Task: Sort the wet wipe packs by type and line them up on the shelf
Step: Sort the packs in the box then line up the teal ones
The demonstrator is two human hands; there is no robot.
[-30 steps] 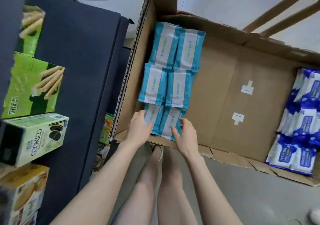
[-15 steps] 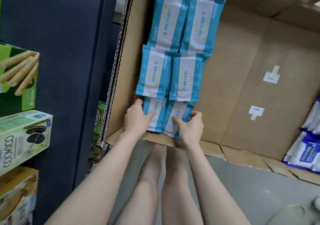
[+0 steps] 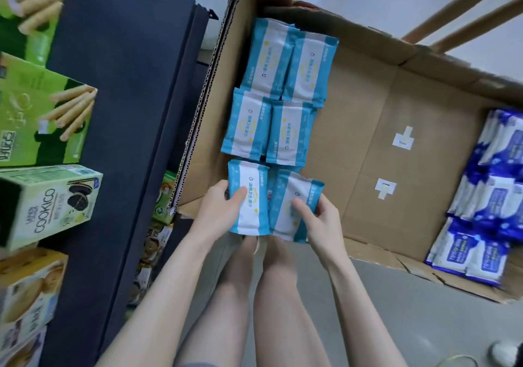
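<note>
Grey floor [image 3: 410,324], slanting wooden legs [image 3: 464,5], soft daylight

**A shop floor: shelves and boxed stock**

On the left, a dark shelf unit [image 3: 127,83] carries packaged snacks: green wafer-roll boxes [image 3: 48,117] and a COOKICO biscuit box [image 3: 48,205], with more goods on a lower level. Beside it, an open cardboard carton [image 3: 368,112] holds many identical light blue wipe packs [image 3: 266,63] (dark blue wipe packs [image 3: 492,196] lie at its right end).

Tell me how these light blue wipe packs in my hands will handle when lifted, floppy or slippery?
Likely soft, not rigid: the left pack, gripped by the left hand, looks pillowy with crimped ends. The film looks smooth, so the right pack in the right hand may slip if held loosely. Both are flat, so rolling seems unlikely.
</note>
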